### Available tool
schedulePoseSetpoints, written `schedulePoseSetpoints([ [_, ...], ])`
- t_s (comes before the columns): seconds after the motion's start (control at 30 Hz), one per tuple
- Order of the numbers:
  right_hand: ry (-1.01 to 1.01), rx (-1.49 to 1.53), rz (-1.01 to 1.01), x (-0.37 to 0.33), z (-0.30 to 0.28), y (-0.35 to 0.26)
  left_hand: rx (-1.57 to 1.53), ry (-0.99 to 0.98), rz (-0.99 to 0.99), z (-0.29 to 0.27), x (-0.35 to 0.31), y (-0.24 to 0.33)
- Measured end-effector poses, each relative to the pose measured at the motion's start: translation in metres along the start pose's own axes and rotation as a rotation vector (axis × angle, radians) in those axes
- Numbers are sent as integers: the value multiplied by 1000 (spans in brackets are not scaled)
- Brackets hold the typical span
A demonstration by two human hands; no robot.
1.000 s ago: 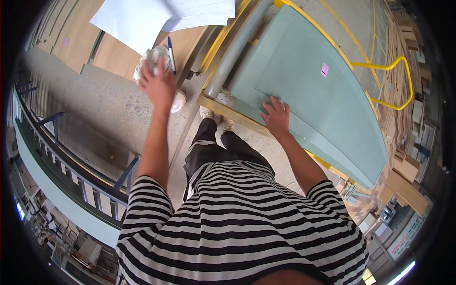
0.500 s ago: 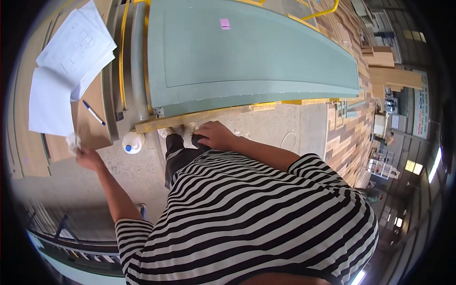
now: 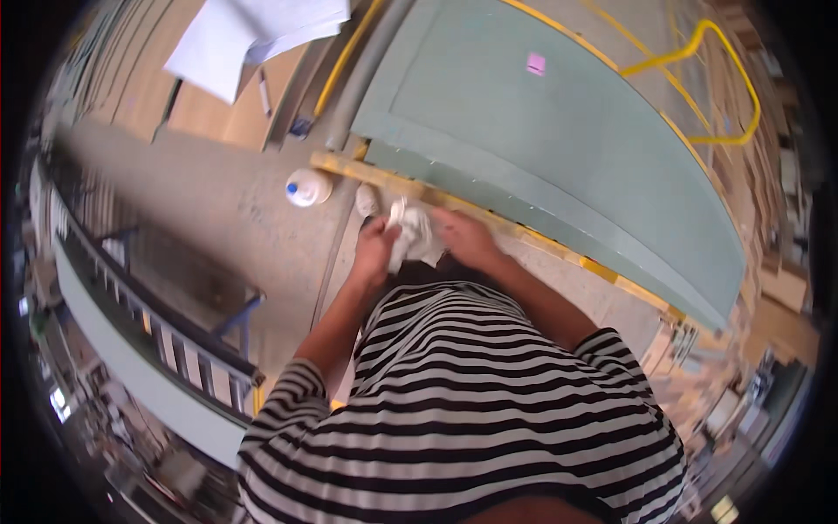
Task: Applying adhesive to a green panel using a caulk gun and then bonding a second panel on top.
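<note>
My left hand is closed on a bunched white cloth in front of my waist. Narrow folds stick up from the cloth, and its exact kind is blurred. My right hand is at the cloth's right side with its fingers toward it; motion smears them, so I cannot tell whether they grip it. Just beyond both hands runs the yellow edge of a stand. A large grey-green panel lies on this stand, with a small pink paper on top.
White papers and a pen lie on wooden boards at the far left. A white jug with a blue cap stands on the floor. A dark metal rack is at the left, and a yellow rail rises at the far right.
My left hand has brought the white cloth from beside the boards to my waist. My right hand has left my trouser leg and come up beside the cloth. The view has turned.
</note>
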State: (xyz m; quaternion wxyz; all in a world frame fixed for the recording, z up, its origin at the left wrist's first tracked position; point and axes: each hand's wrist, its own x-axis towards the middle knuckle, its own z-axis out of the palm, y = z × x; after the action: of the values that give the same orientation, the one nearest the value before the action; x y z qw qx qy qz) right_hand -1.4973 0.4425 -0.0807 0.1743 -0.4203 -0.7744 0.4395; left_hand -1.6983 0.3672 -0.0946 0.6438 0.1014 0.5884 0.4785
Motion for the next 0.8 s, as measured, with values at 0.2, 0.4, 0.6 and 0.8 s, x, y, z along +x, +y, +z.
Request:
schedulePoseSetpoints([
  [0.2,-151,-807,-240,-13,-136,75,-22,451,492,-10,89,14],
  [0.4,-437,-1132,-218,-9,-185,112,-30,746,582,29,148,6],
  [0.6,-458,-1180,-277,-6,-190,126,292,698,552,107,112,-19],
  [0.8,-486,-1130,-237,-2,-189,121,280,270,365,184,64,-90],
])
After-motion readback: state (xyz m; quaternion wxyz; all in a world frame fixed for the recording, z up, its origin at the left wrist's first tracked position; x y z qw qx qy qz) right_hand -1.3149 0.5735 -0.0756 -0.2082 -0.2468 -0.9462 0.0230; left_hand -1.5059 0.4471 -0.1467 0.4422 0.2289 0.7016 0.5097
